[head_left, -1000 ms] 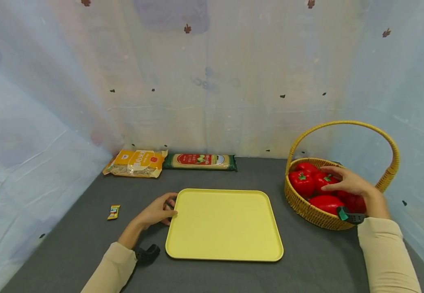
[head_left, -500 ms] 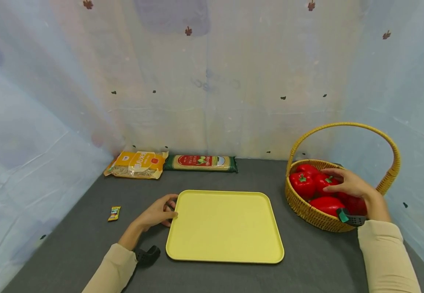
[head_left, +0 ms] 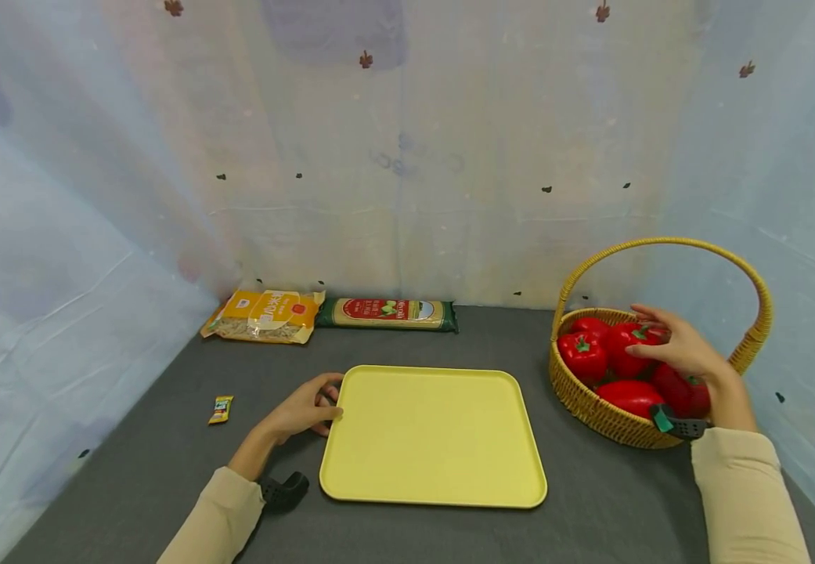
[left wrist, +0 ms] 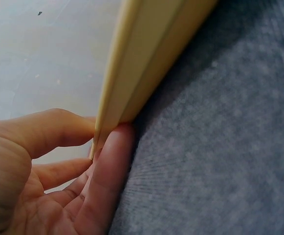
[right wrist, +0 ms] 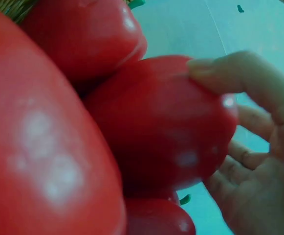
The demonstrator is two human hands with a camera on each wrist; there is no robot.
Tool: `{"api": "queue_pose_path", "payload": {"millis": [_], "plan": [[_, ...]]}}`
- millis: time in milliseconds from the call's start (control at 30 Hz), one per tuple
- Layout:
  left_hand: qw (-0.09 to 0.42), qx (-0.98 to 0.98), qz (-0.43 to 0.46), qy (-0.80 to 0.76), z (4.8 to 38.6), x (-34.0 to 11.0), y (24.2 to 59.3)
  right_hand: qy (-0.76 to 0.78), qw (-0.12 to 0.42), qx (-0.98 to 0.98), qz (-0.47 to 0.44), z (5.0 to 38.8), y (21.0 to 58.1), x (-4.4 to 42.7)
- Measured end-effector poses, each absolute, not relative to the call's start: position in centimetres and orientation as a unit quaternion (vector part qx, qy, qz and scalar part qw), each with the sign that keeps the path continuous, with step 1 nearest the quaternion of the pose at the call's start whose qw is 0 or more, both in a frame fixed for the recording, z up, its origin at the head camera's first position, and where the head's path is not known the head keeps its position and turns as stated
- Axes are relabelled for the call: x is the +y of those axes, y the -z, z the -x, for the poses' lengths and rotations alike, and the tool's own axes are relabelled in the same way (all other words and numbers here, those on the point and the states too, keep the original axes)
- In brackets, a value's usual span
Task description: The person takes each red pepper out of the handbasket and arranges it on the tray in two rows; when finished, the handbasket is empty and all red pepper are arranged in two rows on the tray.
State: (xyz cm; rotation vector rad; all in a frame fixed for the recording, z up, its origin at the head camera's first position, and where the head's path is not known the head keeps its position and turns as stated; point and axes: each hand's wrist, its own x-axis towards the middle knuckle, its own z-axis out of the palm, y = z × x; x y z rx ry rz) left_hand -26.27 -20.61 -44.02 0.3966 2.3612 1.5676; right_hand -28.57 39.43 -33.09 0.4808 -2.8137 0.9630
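Yellow tray (head_left: 434,436), red peppers (head_left: 588,365) with green stems (head_left: 582,345), golden-yellow woven basket (head_left: 593,413), dark grey tabletop (head_left: 421,540)

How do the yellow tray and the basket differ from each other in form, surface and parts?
The tray is flat and rectangular; the basket is rounded and much deeper. The tray is smooth, whereas the basket is woven. The basket has a tall arched handle; the tray shows none. Both have a raised rim and a yellow tone.

Tray (head_left: 434,435), at left hand (head_left: 303,408): smooth, matt, plastic-looking. Pepper (right wrist: 163,122), at right hand (head_left: 685,345): smooth, glossy. Basket (head_left: 593,409), below right hand: rough woven wicker. Tabletop (head_left: 407,540), beneath both hands: matt cloth. Packets (head_left: 269,311), beyond left hand: shiny film.
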Motion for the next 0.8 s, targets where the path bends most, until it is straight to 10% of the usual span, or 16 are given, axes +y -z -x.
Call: {"api": "queue_pose_path", "payload": {"millis": [800], "plan": [[0.141, 0.816, -0.138, -0.543, 26.4, -20.7, 44.2, -0.458, 0.083, -0.792, -0.394, 25.9, 29.4, 27.6]]}}
